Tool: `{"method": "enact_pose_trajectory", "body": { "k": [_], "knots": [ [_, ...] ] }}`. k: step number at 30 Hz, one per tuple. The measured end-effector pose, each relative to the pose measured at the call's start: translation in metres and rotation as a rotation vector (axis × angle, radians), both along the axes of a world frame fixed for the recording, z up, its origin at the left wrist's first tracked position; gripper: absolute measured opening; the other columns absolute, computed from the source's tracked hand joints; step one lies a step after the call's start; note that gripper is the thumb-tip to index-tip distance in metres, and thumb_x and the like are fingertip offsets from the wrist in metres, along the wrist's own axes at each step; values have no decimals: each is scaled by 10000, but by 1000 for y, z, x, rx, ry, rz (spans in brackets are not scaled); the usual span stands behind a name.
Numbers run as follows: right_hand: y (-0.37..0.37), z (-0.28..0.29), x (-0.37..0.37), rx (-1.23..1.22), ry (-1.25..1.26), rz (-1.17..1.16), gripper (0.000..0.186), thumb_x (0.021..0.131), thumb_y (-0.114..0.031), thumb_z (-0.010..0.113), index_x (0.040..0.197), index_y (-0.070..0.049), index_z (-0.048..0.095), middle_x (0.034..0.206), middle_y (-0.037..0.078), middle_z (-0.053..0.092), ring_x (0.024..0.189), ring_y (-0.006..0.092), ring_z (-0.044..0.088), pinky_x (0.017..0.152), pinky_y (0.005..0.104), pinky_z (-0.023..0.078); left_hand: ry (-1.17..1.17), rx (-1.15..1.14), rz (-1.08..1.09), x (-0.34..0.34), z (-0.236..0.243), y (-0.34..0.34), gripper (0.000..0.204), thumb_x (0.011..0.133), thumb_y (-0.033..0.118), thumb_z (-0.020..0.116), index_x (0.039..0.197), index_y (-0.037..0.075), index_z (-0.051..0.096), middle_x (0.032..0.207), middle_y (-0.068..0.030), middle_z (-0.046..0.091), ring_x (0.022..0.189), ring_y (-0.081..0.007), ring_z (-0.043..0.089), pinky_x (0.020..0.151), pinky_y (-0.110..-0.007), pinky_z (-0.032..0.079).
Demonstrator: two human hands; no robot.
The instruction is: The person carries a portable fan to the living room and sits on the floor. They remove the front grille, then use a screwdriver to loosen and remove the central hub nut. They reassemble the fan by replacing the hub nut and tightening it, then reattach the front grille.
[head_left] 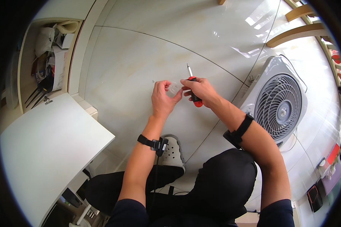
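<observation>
In front of me, above the tiled floor, my left hand (163, 100) is closed, pinching a small clear plastic piece (174, 87) between thumb and fingers. Its exact kind is too small to tell. Just to the right, my right hand (202, 91) wraps round a screwdriver (196, 98) with a red and black handle. The metal shaft points away from me, clear of the plastic piece. My right fingertips come close to that piece; whether they touch it I cannot tell.
A grey box fan (250, 94) lies on the floor at the right. An opened cabinet (75, 56) holding assorted items stands at the left, with its white door panel (53, 125) swung out. My left foot wears a light clog (173, 149). Wooden furniture legs (295, 34) are at the far right.
</observation>
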State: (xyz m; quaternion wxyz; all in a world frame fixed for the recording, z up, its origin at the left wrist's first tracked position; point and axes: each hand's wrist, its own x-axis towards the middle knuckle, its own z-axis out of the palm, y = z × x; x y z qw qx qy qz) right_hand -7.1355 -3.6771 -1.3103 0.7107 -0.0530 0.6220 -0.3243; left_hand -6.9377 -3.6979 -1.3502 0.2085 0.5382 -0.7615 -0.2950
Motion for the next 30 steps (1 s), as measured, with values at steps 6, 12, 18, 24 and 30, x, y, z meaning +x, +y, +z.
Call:
{"method": "enact_pose_trajectory", "body": {
  "k": [6, 12, 18, 24, 30],
  "knots": [
    [12, -3, -11, -77, -61, 2, 270, 915, -236, 785, 946, 20, 704, 846, 109, 726, 686, 197, 684, 607, 352, 575, 503, 478, 84, -40, 8, 29, 497, 831, 191, 879, 1190, 19, 583, 1089, -67, 654, 935, -212, 659, 795, -355, 576],
    [39, 4, 2, -851, 1154, 454, 111, 788, -128, 724, 888, -89, 695, 817, 41, 706, 736, 305, 673, 655, 391, 593, 1529, 1261, 654, -67, -1, 44, 405, 1100, 354, 411, 1192, 53, 666, 1192, -83, 714, 1112, -211, 666, 1044, -370, 504],
    [55, 9, -2, -1375, 1450, 517, 261, 737, -84, 766, 985, -155, 731, 985, -37, 733, 928, 189, 707, 690, 334, 599, 1569, 1295, 707, -85, -9, 48, 303, 1093, 289, 474, 991, 88, 677, 1007, -44, 710, 997, -195, 673, 935, -349, 542],
    [49, 43, -18, -750, 1042, -15, 101, 880, -188, 787, 910, -95, 760, 769, 105, 712, 640, 273, 620, 625, 356, 532, 1584, 998, 912, -31, -29, 10, 365, 1066, 241, 574, 726, 156, 472, 675, 22, 471, 669, -169, 534, 658, -302, 486],
    [60, 70, -71, -420, 507, -185, 290, 963, -262, 758, 921, 25, 750, 723, 14, 668, 615, 76, 559, 549, 276, 444, -22, 174, 723, 42, -53, -33, 359, 949, 419, 761, 941, 64, 706, 766, -13, 653, 762, -223, 654, 712, -404, 529]
  ]
}}
